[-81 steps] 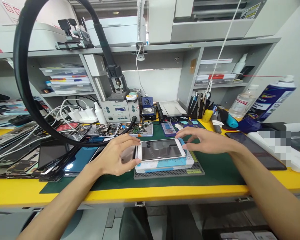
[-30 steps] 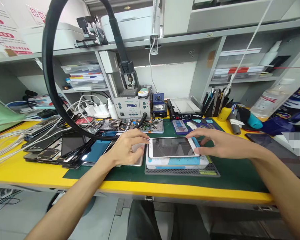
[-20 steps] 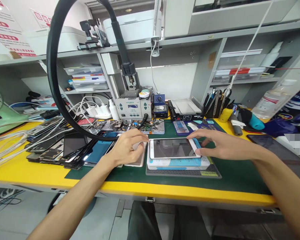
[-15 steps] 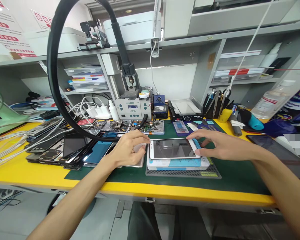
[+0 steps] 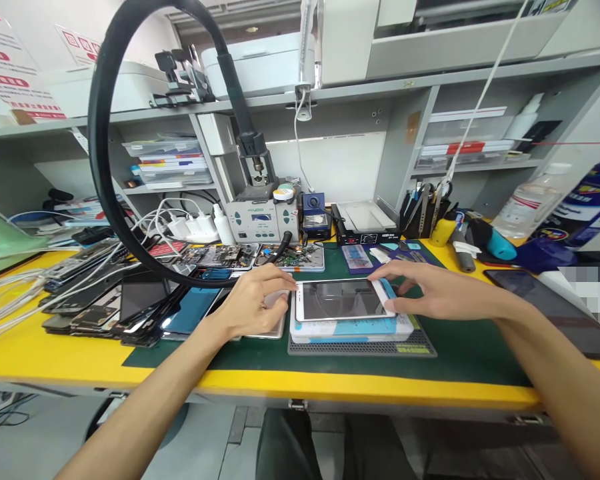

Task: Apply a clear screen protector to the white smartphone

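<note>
A white-framed smartphone (image 5: 343,299) with a dark screen lies face up on a white and blue box (image 5: 353,329). Under the box is a grey perforated mat (image 5: 363,349). My left hand (image 5: 257,299) is at the phone's left end, fingers bent, fingertips against its upper left corner; the thumb sits just left of the phone's edge. My right hand (image 5: 425,288) grips the right end, index finger at the upper corner and thumb at the lower one. Another phone (image 5: 271,328), pale-edged, lies partly hidden under my left hand.
On the left lie stacked phones and phone parts (image 5: 143,300) and white cables (image 5: 15,287). A soldering station (image 5: 265,220) with a looping black hose (image 5: 97,133) stands behind. Open phone boards (image 5: 295,257), a tool holder (image 5: 420,210), a bottle (image 5: 530,203) and a dark tablet (image 5: 545,310) surround the green mat (image 5: 465,353).
My left thumb has moved off the phone's lower left corner since the oldest frame. The right hand keeps its grip. The camera view has shifted; the phone stays on the box.
</note>
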A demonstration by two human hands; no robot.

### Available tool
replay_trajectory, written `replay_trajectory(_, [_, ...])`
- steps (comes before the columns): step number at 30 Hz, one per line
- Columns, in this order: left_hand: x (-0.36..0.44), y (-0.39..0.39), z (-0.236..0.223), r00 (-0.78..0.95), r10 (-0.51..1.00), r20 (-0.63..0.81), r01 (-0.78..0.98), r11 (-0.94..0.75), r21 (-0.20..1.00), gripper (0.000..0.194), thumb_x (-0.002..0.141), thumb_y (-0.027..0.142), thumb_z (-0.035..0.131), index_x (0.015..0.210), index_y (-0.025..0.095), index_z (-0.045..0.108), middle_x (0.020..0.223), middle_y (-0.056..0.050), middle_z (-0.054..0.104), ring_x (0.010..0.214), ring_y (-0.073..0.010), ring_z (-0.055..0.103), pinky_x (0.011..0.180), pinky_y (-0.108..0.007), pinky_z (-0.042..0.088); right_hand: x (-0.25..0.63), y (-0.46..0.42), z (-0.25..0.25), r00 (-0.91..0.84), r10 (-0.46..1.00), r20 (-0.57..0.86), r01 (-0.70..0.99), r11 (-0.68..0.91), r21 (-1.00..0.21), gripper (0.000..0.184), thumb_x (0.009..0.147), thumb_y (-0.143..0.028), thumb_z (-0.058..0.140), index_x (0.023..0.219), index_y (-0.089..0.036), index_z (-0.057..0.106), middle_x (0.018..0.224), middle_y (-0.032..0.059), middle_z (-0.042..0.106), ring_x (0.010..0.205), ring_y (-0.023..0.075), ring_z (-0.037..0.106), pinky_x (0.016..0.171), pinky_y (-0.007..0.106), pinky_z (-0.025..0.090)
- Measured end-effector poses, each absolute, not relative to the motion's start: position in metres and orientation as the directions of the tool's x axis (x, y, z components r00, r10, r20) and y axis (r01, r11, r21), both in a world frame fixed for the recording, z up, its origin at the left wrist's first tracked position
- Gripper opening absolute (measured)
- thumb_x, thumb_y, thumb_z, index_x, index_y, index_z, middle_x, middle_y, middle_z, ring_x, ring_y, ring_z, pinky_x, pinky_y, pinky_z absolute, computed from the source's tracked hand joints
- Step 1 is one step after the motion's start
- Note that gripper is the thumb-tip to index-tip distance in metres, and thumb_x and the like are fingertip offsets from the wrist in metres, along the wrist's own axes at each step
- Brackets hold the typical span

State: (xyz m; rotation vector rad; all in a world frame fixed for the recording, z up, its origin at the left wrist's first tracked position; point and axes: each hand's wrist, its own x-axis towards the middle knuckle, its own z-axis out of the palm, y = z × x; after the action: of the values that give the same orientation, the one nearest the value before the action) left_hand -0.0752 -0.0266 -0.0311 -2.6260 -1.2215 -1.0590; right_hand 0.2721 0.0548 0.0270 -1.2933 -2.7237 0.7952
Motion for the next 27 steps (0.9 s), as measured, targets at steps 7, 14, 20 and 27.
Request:
replay_trajectory(7, [-0.075, -0.028, -0.031, 0.458, 0.615, 0.642, 0.674, -0.711, 0.201, 0.031, 0.084, 0.011, 0.055, 0.107, 0.012, 0.076, 0.112, -0.012, 0.075, 0.1, -0.0254, 0.069, 0.089, -0.044, 0.057, 0.271, 0.052, 0.029, -0.664, 0.726, -0.18, 0.709, 0.534, -0.461, 0.073, 0.084, -0.072, 0.062, 0.144, -0.032, 0.059, 0.141, 0.0081, 0.063, 0.116, 0.0334, 0.066, 0.087, 0.04, 0.055])
replay_trajectory(14, [-0.064, -0.037, -0.026, 0.545, 0.588, 0.597, 0.64, -0.752, 0.158, 0.03, 0.09, 0.027, 0.062, 0.116, 0.016, 0.072, 0.124, -0.014, 0.072, 0.113, -0.0303, 0.065, 0.099, -0.052, 0.051, 0.272, 0.052, 0.029, -0.692, 0.704, -0.157, 0.678, 0.56, -0.476, 0.073, 0.085, -0.069, 0.062, 0.145, -0.028, 0.058, 0.144, 0.01, 0.062, 0.115, 0.0333, 0.066, 0.089, 0.042, 0.054])
replay_trajectory(20, [-0.06, -0.037, -0.024, 0.562, 0.618, 0.55, 0.661, -0.735, 0.152, 0.034, 0.089, 0.033, 0.068, 0.118, 0.017, 0.071, 0.125, -0.013, 0.073, 0.114, -0.03, 0.066, 0.102, -0.051, 0.05, 0.271, 0.053, 0.031, -0.703, 0.696, -0.148, 0.665, 0.569, -0.484, 0.068, 0.085, -0.065, 0.064, 0.142, -0.027, 0.061, 0.143, 0.0105, 0.063, 0.116, 0.0347, 0.066, 0.09, 0.043, 0.054])
replay_trajectory(27, [-0.06, -0.038, -0.024, 0.56, 0.615, 0.555, 0.674, -0.728, 0.126, 0.038, 0.085, 0.036, 0.073, 0.118, 0.017, 0.07, 0.124, -0.014, 0.073, 0.113, -0.0302, 0.067, 0.099, -0.049, 0.053, 0.272, 0.056, 0.029, -0.682, 0.719, -0.135, 0.667, 0.536, -0.518, 0.071, 0.086, -0.065, 0.062, 0.143, -0.022, 0.061, 0.137, 0.0138, 0.066, 0.108, 0.0336, 0.069, 0.085, 0.041, 0.056])
